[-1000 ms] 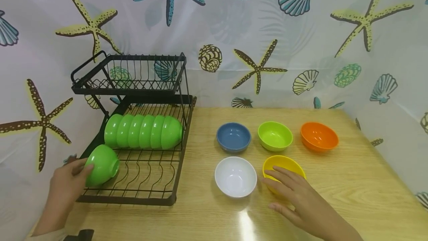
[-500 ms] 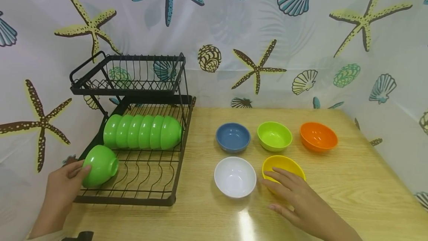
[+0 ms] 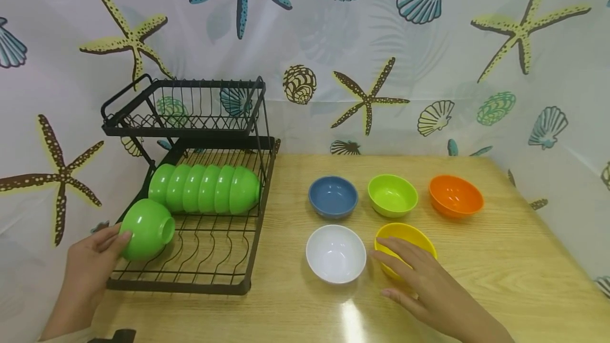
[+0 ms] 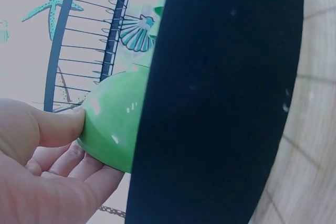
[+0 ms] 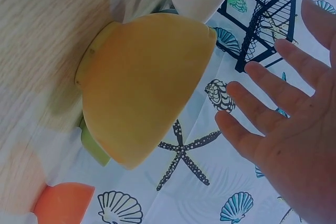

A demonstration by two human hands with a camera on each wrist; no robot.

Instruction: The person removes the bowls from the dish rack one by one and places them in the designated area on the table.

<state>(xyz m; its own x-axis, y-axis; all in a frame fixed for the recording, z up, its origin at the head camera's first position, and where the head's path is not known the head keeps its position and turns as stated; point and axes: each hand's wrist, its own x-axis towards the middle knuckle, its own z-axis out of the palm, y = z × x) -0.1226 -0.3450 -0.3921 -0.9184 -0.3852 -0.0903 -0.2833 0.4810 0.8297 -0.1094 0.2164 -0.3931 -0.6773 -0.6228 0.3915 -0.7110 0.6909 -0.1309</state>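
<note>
A green bowl [image 3: 145,231] is tilted on its side over the front left of the black dish rack [image 3: 248,258]. My left hand [image 3: 92,255] pinches its rim between thumb and fingers. In the left wrist view the thumb presses the outside of that bowl [image 4: 113,116], and a dark shape hides much of it. Behind it, a row of several green bowls [image 3: 202,188] stands on edge in the rack. My right hand [image 3: 424,285] hovers above the near side of a yellow bowl [image 3: 410,232]. The right wrist view shows its fingers spread, apart from the yellow bowl [image 5: 142,87].
A white bowl [image 3: 335,254] sits left of the yellow one. Behind them stand a blue bowl [image 3: 332,196], a lime bowl [image 3: 392,195] and an orange bowl [image 3: 455,196] on the wooden table [image 3: 505,258]. The rack has an upper tier [image 3: 178,131]; a patterned curtain [image 3: 305,25] hangs behind.
The green bowl in my left hand has risen slightly and tipped, so its foot now faces further right. My right hand and the other bowls have stayed in place.
</note>
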